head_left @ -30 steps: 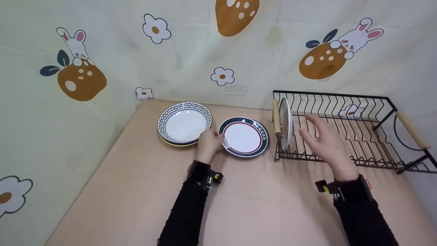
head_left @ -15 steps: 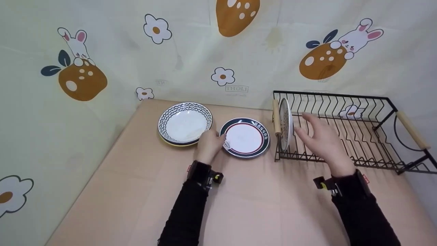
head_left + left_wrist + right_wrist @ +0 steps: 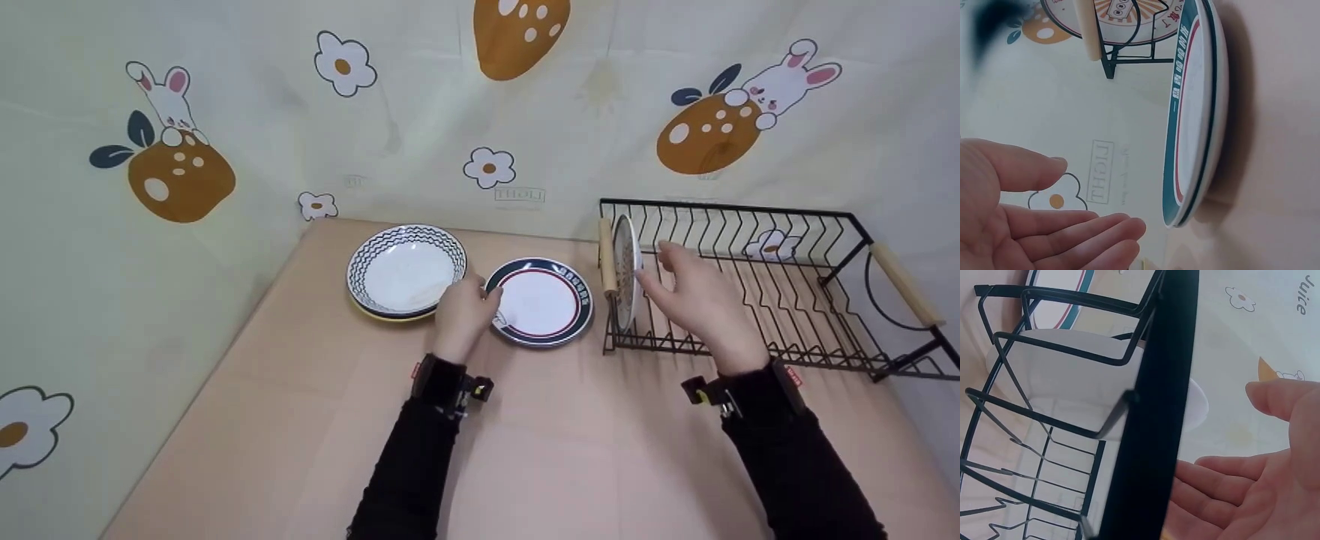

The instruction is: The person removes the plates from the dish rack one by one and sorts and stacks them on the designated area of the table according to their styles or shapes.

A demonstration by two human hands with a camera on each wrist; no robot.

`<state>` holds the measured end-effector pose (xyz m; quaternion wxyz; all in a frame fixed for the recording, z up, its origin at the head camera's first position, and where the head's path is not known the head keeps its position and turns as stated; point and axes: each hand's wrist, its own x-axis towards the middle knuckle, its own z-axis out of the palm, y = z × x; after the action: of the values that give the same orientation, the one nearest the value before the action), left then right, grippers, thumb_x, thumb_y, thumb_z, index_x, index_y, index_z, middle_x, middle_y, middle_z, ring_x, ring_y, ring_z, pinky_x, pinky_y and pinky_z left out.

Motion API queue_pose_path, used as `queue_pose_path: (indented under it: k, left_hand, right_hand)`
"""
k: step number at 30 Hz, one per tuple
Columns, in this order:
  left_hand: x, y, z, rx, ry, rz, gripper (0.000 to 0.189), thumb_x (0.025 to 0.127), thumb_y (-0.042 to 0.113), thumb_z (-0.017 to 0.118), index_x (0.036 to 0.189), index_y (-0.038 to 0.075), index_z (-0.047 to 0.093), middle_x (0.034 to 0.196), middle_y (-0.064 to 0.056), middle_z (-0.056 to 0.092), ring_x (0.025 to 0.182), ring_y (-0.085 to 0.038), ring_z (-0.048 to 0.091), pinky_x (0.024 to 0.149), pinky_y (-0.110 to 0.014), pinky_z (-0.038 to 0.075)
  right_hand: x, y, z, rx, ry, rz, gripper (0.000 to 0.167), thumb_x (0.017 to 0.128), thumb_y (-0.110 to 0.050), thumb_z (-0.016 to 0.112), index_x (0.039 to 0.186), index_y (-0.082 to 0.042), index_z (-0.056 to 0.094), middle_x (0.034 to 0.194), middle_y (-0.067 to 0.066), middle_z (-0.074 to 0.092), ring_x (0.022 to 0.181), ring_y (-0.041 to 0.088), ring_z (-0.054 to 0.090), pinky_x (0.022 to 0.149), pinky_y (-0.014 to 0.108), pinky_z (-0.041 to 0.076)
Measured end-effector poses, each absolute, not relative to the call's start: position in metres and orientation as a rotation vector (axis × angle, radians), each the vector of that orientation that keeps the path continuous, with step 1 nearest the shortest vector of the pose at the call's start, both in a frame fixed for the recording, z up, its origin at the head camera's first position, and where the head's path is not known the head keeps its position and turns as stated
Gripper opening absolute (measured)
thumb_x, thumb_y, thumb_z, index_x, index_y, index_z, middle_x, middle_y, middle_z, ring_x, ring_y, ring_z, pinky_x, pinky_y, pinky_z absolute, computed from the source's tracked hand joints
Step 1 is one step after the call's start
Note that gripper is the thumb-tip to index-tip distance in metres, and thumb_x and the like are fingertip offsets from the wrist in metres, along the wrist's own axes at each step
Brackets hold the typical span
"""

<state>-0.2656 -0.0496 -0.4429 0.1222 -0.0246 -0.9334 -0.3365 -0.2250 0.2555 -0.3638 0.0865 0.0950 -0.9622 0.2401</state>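
Right hand (image 3: 694,300) has drifted left toward the upright plate (image 3: 626,270) in the rack (image 3: 817,285), grip open, fingers just short of it. Left hand (image 3: 465,315), grip open and empty, stays at the rimmed plate (image 3: 540,301) flat on the counter (image 3: 570,450).

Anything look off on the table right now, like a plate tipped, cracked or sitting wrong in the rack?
Nothing stands out. One plate stands upright at the left end of the rack. The dark-rimmed plate lies flat on the table by the left hand, and the zigzag bowl sits level on a yellow dish. No cracks or spills visible.
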Motion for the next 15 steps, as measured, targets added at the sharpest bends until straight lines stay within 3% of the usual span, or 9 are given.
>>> queue_pose_path:
  k: [4,10,15]
  left_hand:
    - [-0.263,-0.047,-0.44,-0.108,-2.709,-0.956,0.024,0.091,0.025,0.069,0.083,0.003,0.065,0.067,-0.006,0.058,0.066,-0.029,0.059,0.059,-0.043,0.046]
    - [-0.26,-0.043,-0.436,-0.127,-2.698,-0.948,0.035,0.091,0.027,0.068,0.107,-0.004,0.067,0.095,-0.019,0.07,0.091,-0.037,0.067,0.077,-0.049,0.052]
    - [-0.258,-0.039,-0.434,-0.171,-2.684,-0.934,0.038,0.09,0.027,0.069,0.111,-0.005,0.065,0.103,-0.02,0.069,0.096,-0.038,0.066,0.081,-0.049,0.052]
  right_hand:
    - [-0.226,0.252,-0.364,0.274,-2.883,0.727,0.074,0.099,-0.047,0.052,0.145,0.01,0.037,0.129,0.033,0.055,0.115,0.05,0.053,0.095,0.063,0.043]
    - [-0.231,0.246,-0.368,0.271,-2.857,0.698,0.058,0.098,-0.041,0.056,0.126,0.01,0.051,0.104,0.028,0.063,0.086,0.041,0.062,0.073,0.054,0.051]
    - [-0.232,0.242,-0.37,0.242,-2.884,0.663,0.058,0.097,-0.04,0.056,0.126,0.01,0.052,0.105,0.028,0.064,0.089,0.042,0.063,0.073,0.054,0.053]
